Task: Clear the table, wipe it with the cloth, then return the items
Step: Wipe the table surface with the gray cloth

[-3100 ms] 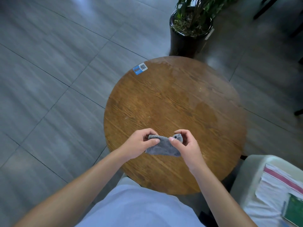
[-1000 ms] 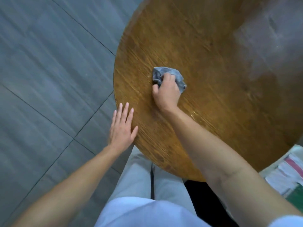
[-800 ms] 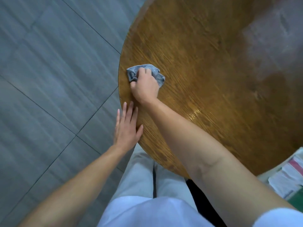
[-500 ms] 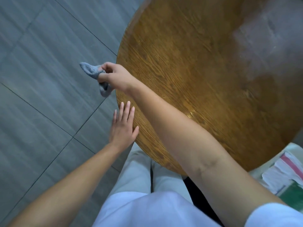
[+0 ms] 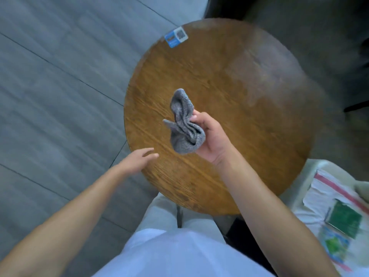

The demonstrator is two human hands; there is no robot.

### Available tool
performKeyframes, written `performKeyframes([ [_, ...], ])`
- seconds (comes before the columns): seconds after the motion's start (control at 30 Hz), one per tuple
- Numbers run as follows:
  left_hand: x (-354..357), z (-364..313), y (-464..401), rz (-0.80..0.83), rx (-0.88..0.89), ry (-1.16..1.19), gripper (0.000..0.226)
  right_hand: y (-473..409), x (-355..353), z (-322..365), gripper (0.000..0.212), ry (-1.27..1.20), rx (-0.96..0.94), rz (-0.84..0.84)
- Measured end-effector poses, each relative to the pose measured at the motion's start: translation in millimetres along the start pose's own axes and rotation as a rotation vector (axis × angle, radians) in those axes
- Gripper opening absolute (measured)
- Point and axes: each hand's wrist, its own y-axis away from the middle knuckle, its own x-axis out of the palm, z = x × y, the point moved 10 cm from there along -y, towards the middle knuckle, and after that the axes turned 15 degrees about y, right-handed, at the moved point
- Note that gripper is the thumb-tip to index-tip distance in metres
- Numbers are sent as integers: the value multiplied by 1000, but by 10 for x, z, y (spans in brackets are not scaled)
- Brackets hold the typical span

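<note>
Grey cloth bunched in right hand over table; left hand loose; sticker at far rim.

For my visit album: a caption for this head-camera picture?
Right hand holds a bunched grey cloth above the round wooden table; left hand open at its edge.

Nubby grey cloth; grainy, glossy wooden table.
</note>
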Motion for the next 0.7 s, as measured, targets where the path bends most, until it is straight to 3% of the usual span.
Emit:
performKeyframes([
  [0.07,-57,-371,208,-19,61,264,85,235,-22,40,22,-12,-7,2],
  [0.2,153,-1203,720,48,280,466,36,638,32,38,37,-10,4,72],
  [0.23,217,-1402,878,48,344,466,36,735,45,38,41,-14,3,80],
  [0.33,480,-1864,1351,84,507,386,82,989,43,10,56,-36,-2,79],
  [0.37,590,-1975,1503,115,562,353,87,1072,40,6,57,-39,-6,71],
  [0.47,829,-2180,1848,121,692,295,61,1368,31,55,48,-76,-49,57],
  [0.57,980,-2363,2093,21,838,181,31,1736,-13,167,48,5,-136,38],
  [0.7,1259,-2537,2336,11,943,84,26,2193,-257,164,42,211,-160,-58],
])
